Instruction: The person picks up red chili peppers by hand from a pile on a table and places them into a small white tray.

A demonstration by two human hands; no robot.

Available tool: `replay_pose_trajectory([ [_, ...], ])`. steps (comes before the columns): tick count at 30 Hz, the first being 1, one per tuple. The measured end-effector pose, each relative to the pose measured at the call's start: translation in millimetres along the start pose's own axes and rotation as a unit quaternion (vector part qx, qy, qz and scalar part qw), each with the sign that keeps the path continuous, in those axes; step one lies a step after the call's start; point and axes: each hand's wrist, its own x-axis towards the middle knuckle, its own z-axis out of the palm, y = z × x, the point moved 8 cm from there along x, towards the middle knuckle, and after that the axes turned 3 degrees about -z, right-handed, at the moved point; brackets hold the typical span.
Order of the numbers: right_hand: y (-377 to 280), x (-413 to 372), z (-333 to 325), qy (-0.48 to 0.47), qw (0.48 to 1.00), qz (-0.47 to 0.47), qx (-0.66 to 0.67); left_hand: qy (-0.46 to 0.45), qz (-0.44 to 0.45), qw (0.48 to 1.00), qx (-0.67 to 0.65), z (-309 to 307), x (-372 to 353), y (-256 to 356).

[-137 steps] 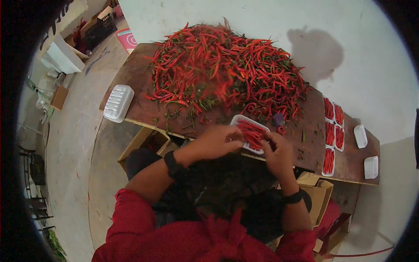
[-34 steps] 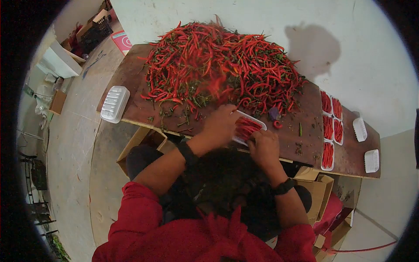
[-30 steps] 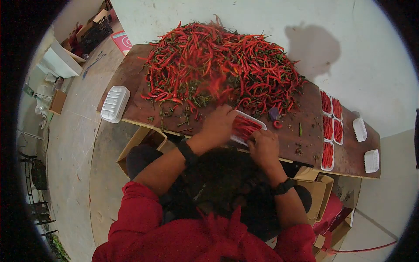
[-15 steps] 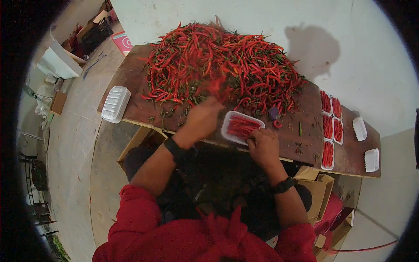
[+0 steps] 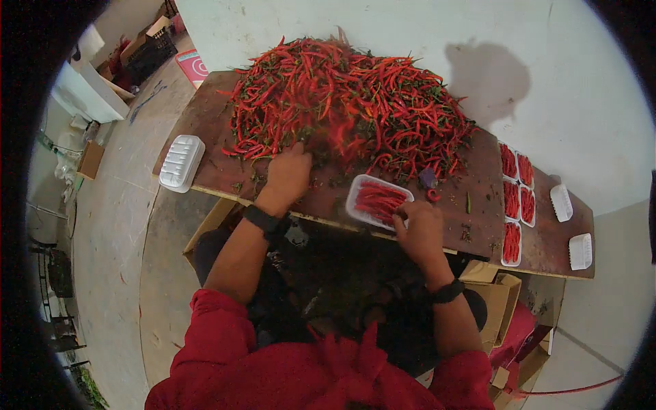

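Note:
My left hand [image 5: 288, 175] is at the front edge of a large heap of red chili peppers [image 5: 410, 102] with green stems. Its fingers are bent against the heap, and whatever is between them is hidden. Close to the table's near edge sits a white plastic tray [image 5: 352, 205] with a layer of red chilies [image 5: 378, 198] lined up lengthwise. The curled fingers of my right hand [image 5: 418, 229] are closed at the tray's right rim, beside the ends of those chilies.
Several filled chili trays [image 5: 511, 242] stand in rows to the right, with two white trays [image 5: 581, 251] beyond them. Another white tray [image 5: 182, 163] lies at the table's left edge. A purple scrap [image 5: 428, 178] and a loose green chili [image 5: 468, 202] rest on the brown tabletop [image 5: 485, 174].
My left hand has moved left, from in front of the heap's middle to its front-left edge. My right hand has shifted slightly right and down at the tray's rim.

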Motion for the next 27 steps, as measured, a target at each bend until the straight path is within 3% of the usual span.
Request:
replay_pose_trajectory([
  [10,-26.7,5.0,-11.3,0.019,0.998,-0.043,0.039,-0.001,-0.004,0.999,0.037,-6.6,-0.1,-1.0],
  [13,-32.0,5.1,-11.6,0.032,0.997,-0.056,0.045,0.013,0.0,1.0,-0.012,-26.0,-0.1,4.6],
  [15,-37.9,5.0,-13.6,0.054,0.994,-0.067,0.064,0.088,0.003,0.983,-0.159,-49.2,-3.6,7.1],
  [16,-37.9,5.3,-11.7,0.046,0.992,-0.049,0.102,0.088,0.003,0.983,-0.159,-53.6,-4.7,9.1],
  [18,-42.0,6.7,-7.0,0.038,0.989,-0.03,0.14,0.003,-0.065,0.903,-0.424,-45.1,-4.9,4.9],
  [19,-44.5,8.2,-3.2,0.038,0.98,-0.019,0.193,0.003,-0.064,0.903,-0.425,-48.6,-6.4,8.6],
  [21,-52.8,10.2,-2.1,0.038,0.969,-0.01,0.243,-0.162,-0.129,0.749,-0.629,-26.6,-16.5,26.0],
  [22,-56.4,10.5,-1.6,0.023,0.958,0.018,0.284,-0.16,-0.129,0.749,-0.63,-29.0,-20.6,30.7],
  [24,-57.2,10.8,7.3,0.005,0.945,0.044,0.324,-0.219,-0.184,0.671,-0.684,-20.1,-33.1,42.2],
  [27,-53.1,7.6,19.2,0.017,0.933,0.031,0.358,-0.205,-0.128,0.695,-0.677,-11.4,-36.4,49.6],
])
